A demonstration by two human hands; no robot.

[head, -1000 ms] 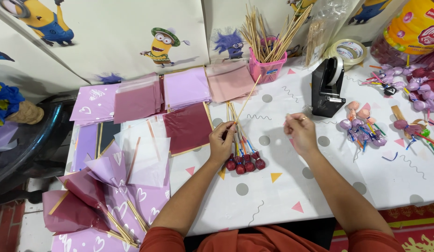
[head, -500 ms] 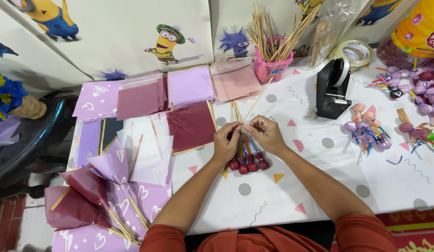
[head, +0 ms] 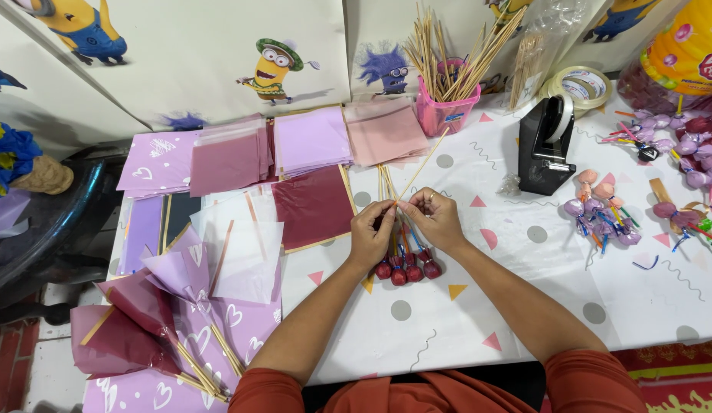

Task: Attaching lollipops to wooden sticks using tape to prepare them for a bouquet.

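Head: both hands (close together) on lollipop bundle

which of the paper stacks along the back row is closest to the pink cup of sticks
The pale pink stack, at the right end of the row beside the pink cup; the lilac and maroon stacks lie farther left.

Smooth, slightly shiny tablecloth, white with printed dots and triangles, looks like plastic sheeting. Thin wooden sticks, pale and matt, are pinched between the left hand and right hand; glossy red wrapped sweets sit at their lower ends. More bare wooden skewers stand in a pink plastic cup. Stacks of matt paper sheets in lilac, pink and maroon look soft and thin. A tape dispenser is glossy black plastic.
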